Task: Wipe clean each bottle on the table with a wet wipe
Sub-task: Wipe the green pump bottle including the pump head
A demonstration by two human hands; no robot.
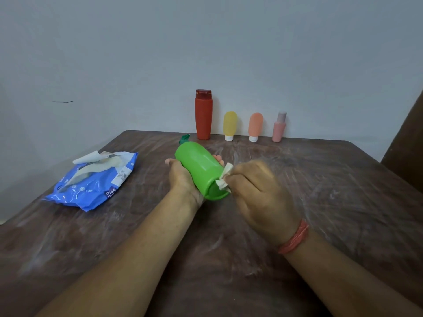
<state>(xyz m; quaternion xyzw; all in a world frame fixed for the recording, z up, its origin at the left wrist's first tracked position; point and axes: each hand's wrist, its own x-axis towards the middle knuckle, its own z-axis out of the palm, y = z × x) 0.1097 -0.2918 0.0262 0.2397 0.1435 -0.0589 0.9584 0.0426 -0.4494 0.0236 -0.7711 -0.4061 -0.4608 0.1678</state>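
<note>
Lying tilted above the table, cap end pointing away toward the wall: one green bottle, darker green cap at its far end, base turned toward the camera. Contents not visible through the opaque plastic.

Cradling the green bottle from beneath and the left side: left hand, fingers curled around the body, fingertips showing past the far right edge of the bottle.

Pinching a crumpled white wet wipe against the bottle's base rim: right hand, fingers bunched tightly on the wipe; somewhat blurred. Circling the right wrist: one pinkish-red band.

Standing upright in a row along the far table edge, against the wall, four further bottles, each apart from its neighbour:
- one tall red bottle, dark red cap on top;
- one yellow tube bottle, resting on its white cap;
- one orange tube bottle, resting on its white cap;
- one small pink bottle, pale cap on top.
Contents of all four not determinable.

Total bottles counted: five.

Lying on the left of the table, well apart from the hands: one blue wipes pack, flap peeled open, white wipes showing at the opening; number of wipes inside not countable.

Showing smeared whitish streaks across its brown surface: the table.
</note>
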